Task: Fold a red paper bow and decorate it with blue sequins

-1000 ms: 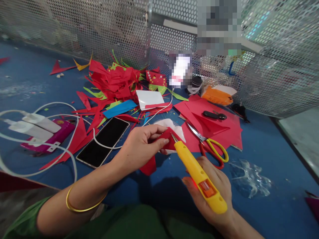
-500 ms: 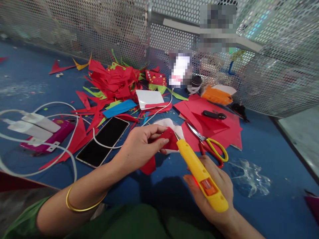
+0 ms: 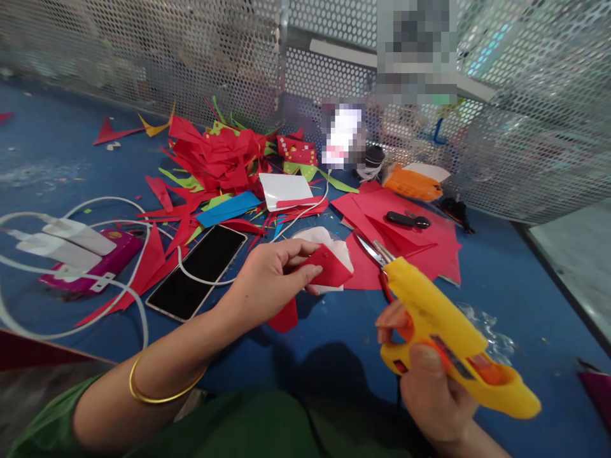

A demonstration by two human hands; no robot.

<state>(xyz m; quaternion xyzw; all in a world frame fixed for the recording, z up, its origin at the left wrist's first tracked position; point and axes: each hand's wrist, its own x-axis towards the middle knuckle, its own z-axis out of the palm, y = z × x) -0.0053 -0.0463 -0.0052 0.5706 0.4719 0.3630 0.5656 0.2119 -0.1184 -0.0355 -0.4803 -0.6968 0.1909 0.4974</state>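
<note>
My left hand (image 3: 274,277) pinches a small red paper piece (image 3: 329,266) between thumb and fingers, above a crumpled white sheet (image 3: 317,236). Tiny glossy dots show on the red paper. In my right hand (image 3: 429,375) is a yellow hot glue gun (image 3: 439,318) with an orange trigger, its metal nozzle pointing up and left, apart from the paper. Another red strip (image 3: 285,317) hangs or lies just below my left hand. Scissors (image 3: 372,249) with open blades lie behind the glue gun, which hides most of their handles.
Red sheets (image 3: 410,242) with a black-handled tool (image 3: 407,220) on them lie at the right. A phone (image 3: 198,270), white cables and chargers (image 3: 71,242) occupy the left. Paper scraps (image 3: 219,156) are heaped before a perforated metal screen (image 3: 200,57). Clear plastic (image 3: 491,331) lies at far right.
My right hand has drawn the glue gun away from the red paper, to the right, and turned it so its side and trigger show. My left hand has stayed in place.
</note>
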